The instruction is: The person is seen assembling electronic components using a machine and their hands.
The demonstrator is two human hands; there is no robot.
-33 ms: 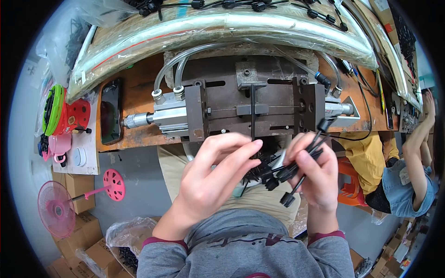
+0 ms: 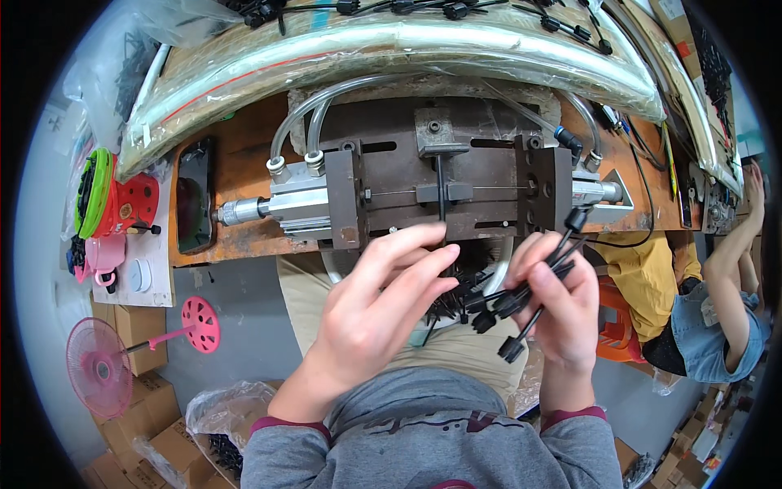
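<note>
My left hand [image 2: 350, 326] has its fingers closed round the near end of a thin black rod [image 2: 441, 175]. That rod runs away from me across a small grey block [image 2: 463, 192] in the middle of a dark metal fixture [image 2: 489, 167], its far end by an upright bracket [image 2: 434, 130]. Held in my right hand [image 2: 566, 314] is a bunch of black rods with ribbed knobs [image 2: 511, 303], fanned out at several angles. More black pieces [image 2: 444, 306] lie below, between my hands and over my lap, partly hidden by my left fingers.
Silver cylinders [image 2: 300, 204] with clear hoses flank the fixture on a wooden bench [image 2: 244, 155]. A phone [image 2: 195, 196] lies left. Beyond stands a plastic-wrapped ledge [image 2: 391, 49] with black rods. A pink fan [image 2: 99, 367] is at lower left; another person [image 2: 725, 301] sits at right.
My right hand and its bunch of rods have shifted slightly right and down. The rod at my left hand has tilted a little, its far part moving left.
</note>
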